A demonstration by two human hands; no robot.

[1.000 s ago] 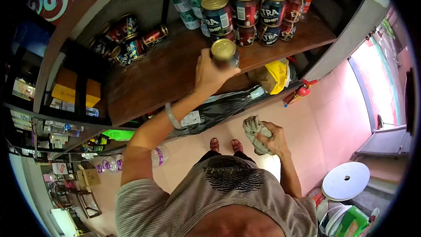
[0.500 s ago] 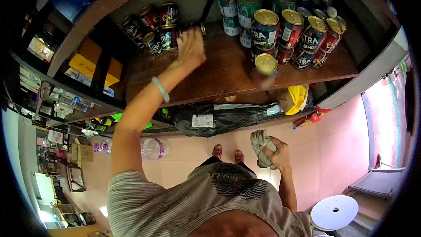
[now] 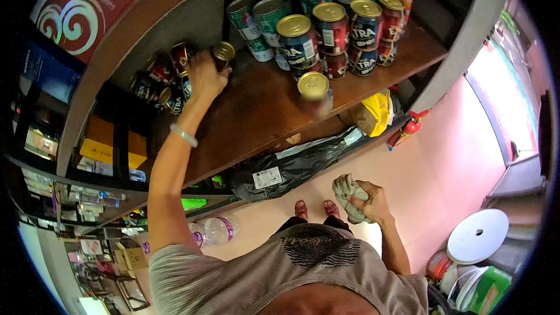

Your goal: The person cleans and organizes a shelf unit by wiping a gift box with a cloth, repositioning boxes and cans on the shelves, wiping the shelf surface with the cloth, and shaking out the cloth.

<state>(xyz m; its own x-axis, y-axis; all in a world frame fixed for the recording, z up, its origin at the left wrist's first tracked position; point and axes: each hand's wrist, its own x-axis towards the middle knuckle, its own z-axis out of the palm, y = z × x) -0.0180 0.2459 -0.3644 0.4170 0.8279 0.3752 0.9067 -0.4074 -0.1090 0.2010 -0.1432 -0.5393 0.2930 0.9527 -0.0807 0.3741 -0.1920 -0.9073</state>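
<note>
My left hand (image 3: 204, 79), with a pale bangle on the wrist, is over the wooden shelf (image 3: 245, 122), its fingers round a gold-topped can (image 3: 223, 52). Close beside it lies a loose pile of cans (image 3: 157, 79) in dark blue and red. One gold-topped can (image 3: 314, 87) stands alone near the shelf's front edge, partly blurred. Behind it are stacked gold-topped cans (image 3: 331, 32), with green cans (image 3: 269, 20) to their left. My right hand (image 3: 370, 201) grips a crumpled grey cloth (image 3: 350, 193) below the shelf, over the floor.
Under the shelf lie a black plastic package (image 3: 291, 166) and a yellow bag (image 3: 380, 111). A red fire extinguisher (image 3: 413, 123) is to the right. A round white lid (image 3: 478, 236) sits at the lower right. Large clear bottles (image 3: 219, 230) are on the floor.
My left hand has let go of the can now standing near the front edge, moved left to the pile, and taken hold of another, which is now upright. The view has shifted.
</note>
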